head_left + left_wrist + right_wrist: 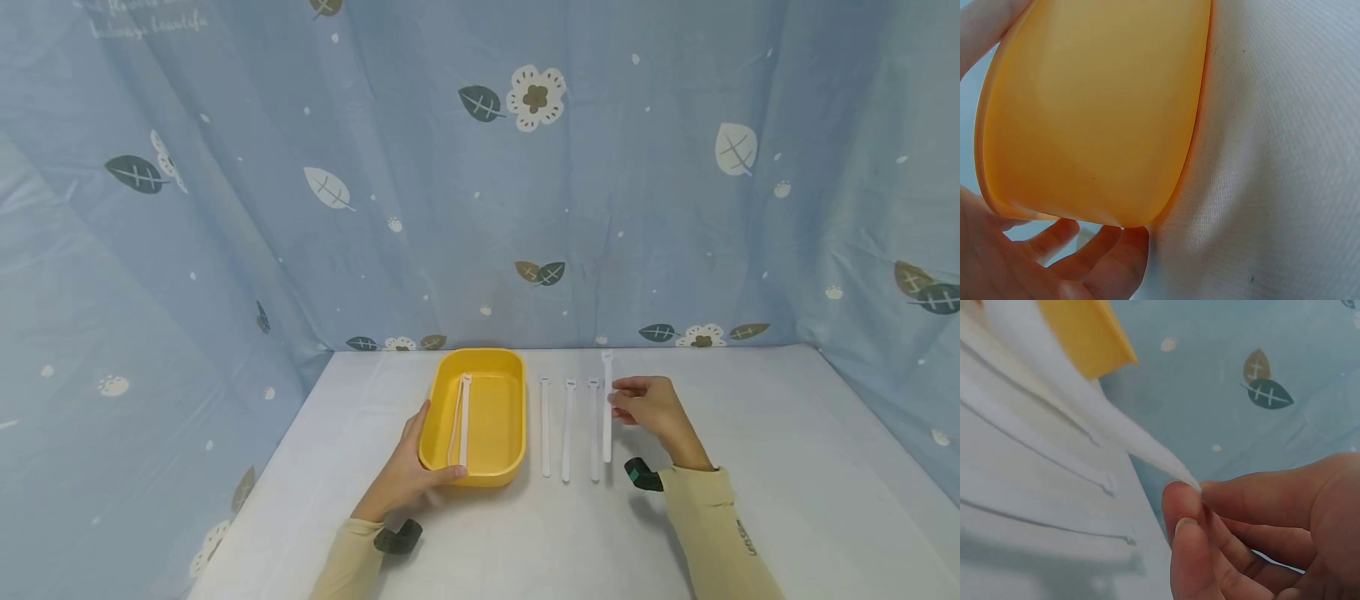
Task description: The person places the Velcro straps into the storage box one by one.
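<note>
My left hand (405, 471) grips the left front corner of a yellow plastic tray (498, 425), thumb over the front rim and fingers along the left side. Two thin straps lie lengthwise inside it, a white cable tie (464, 425) and a pinkish strip (454, 417) beside it. To the right, my right hand (651, 406) pinches another white cable tie (607, 437) between thumb and fingertips, lifted above the table. In the right wrist view, the edge of this soft flat tie (1141, 440) shows between the fingertips.
Three more white cable ties, the left one (545, 425), the middle one (567, 433) and the right one (594, 442), lie side by side between tray and right hand. A blue patterned curtain (420, 250) hangs behind the white table (525, 550).
</note>
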{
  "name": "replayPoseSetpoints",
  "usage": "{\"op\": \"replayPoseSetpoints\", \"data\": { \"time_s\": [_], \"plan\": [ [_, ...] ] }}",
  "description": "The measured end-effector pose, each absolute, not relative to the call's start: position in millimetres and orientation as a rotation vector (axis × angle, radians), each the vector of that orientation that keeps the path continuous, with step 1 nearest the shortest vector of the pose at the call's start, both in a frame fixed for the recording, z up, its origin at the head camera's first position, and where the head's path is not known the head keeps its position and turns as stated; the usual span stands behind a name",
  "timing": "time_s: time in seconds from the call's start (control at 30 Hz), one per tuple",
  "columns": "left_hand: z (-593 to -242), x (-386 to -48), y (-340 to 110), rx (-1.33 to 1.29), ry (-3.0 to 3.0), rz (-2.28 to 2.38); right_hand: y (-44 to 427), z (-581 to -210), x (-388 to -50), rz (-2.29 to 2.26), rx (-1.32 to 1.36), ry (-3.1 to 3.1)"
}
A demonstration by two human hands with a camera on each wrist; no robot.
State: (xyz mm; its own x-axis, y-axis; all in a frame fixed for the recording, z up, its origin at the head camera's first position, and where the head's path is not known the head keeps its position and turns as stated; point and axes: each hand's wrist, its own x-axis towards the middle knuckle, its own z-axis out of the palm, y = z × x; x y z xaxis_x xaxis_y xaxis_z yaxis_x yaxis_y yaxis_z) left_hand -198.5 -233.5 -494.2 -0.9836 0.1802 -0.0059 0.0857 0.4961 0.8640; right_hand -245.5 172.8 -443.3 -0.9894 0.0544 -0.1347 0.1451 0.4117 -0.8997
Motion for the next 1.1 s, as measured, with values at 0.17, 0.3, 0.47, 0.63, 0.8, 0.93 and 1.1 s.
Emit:
{"op": "replayPoseSetpoints", "data": {
  "time_s": [0.17,0.3,0.47,0.63,0.8,0.93,1.1],
  "plan": [
    [-492.9,-197.7,-233.8,0.225,2.634,1.511,169.9,-438.9,-245.1,-1.690,0.152,2.557],
    [-491.9,-197.3,-233.8,0.221,2.638,1.506,167.4,-435.8,-245.3,-1.739,0.123,2.522],
    [-492.2,-197.7,-233.1,0.214,2.640,1.495,163.5,-433.2,-243.5,-1.766,0.110,2.491],
    [-491.1,-197.4,-232.0,0.224,2.643,1.487,160.1,-431.9,-242.1,-1.769,0.092,2.495],
    [-489.9,-196.5,-231.3,0.225,2.640,1.490,155.7,-426.2,-244.3,-1.741,0.066,2.530],
    [-489.3,-196.1,-231.5,0.221,2.645,1.488,150.3,-420.7,-245.3,-1.755,0.018,2.532],
    [-491.0,-196.8,-231.6,0.215,2.654,1.478,144.5,-415.7,-245.5,-1.807,-0.027,2.493]
  ]
}}
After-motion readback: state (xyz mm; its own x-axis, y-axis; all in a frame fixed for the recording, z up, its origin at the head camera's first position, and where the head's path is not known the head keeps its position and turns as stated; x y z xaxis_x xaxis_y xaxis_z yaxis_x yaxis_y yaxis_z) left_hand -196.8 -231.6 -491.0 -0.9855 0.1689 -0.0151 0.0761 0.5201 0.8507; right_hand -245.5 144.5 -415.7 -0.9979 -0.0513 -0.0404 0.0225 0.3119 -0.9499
